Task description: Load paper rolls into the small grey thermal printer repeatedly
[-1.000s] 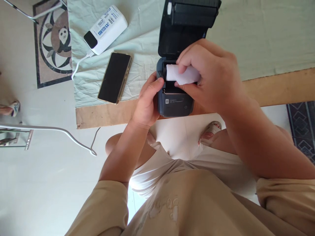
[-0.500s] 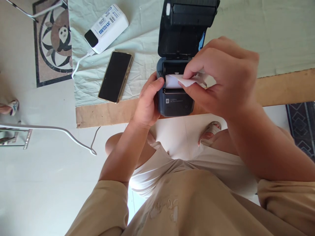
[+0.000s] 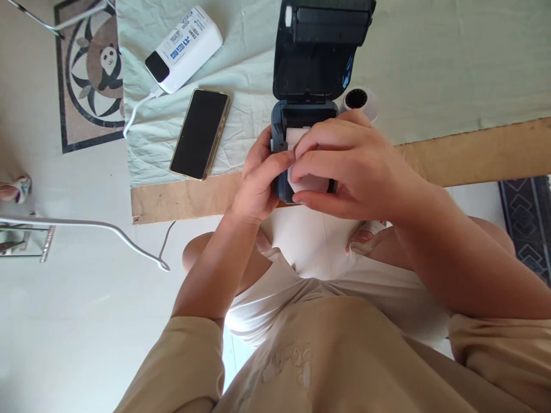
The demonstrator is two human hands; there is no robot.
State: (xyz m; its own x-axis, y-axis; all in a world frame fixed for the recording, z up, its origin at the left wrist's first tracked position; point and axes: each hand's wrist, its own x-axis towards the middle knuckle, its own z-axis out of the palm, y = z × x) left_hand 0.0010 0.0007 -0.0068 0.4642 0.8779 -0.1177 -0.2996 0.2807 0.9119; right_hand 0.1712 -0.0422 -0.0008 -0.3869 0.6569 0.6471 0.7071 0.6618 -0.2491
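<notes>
The left hand's (image 3: 258, 178) grip clasps the open portable thermal printer (image 3: 307, 86) at the edge of the tabletop (image 3: 465, 63) while the right hand (image 3: 353, 163) covers its paper strip (image 3: 310, 183), whether pinching I cannot tell, best kept straight and flat.

Dark printer (image 3: 310, 74) sits open — paper (image 3: 310, 183) over its front.

2 hands (image 3: 350, 163), 1 prtr (image 3: 312, 66), 1 ppr strip (image 3: 310, 183), 1 ph. (image 3: 200, 135), 1 pwr bank (image 3: 189, 49), 1 rnd gadget (image 3: 360, 100)
</notes>
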